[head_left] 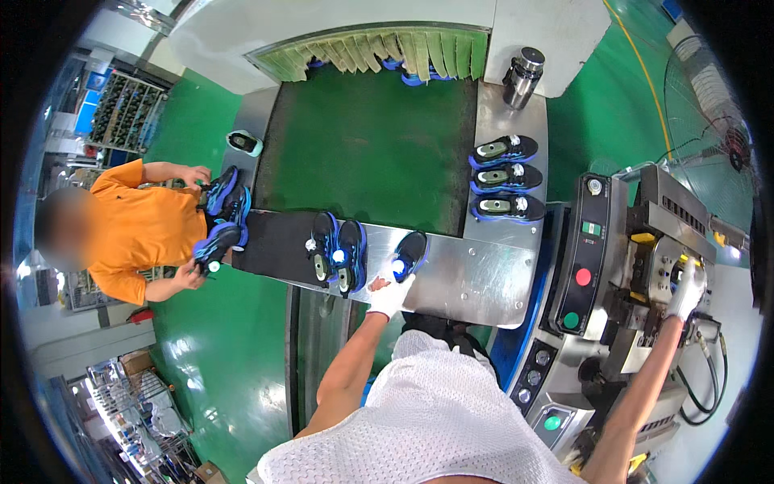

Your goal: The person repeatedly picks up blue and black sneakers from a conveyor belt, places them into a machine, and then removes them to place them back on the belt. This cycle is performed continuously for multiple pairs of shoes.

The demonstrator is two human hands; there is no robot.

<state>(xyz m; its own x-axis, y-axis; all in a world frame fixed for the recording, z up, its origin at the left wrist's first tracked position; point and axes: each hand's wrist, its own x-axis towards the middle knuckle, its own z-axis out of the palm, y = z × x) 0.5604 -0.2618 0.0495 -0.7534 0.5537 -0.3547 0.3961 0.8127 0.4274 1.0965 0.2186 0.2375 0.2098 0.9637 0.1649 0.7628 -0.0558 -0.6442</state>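
We are gripping a black-and-blue shoe (409,254) with our left hand (390,295) — at the steel table's (476,282) six o'clock edge. Our right hand (687,292) is resting on the press machine (645,266) at three o'clock — grip hidden, we cannot tell.

**Around the conveyor**

A green conveyor belt (371,145) runs out from under a fringe of pale green curtain strips (379,52) at the mouth of a white tunnel housing (339,20). On the steel ledge (504,113) to its right lie three blue-and-black shoes (504,176) in a row, soles up, with a steel flask (522,77) standing beyond them. Two more dark shoes (339,254) lie side by side at the belt's near end. At the left, a co-worker in an orange shirt (133,230) holds several blue shoes (222,214). A wire-guard fan (709,137) stands at the far right on the green floor (218,347).
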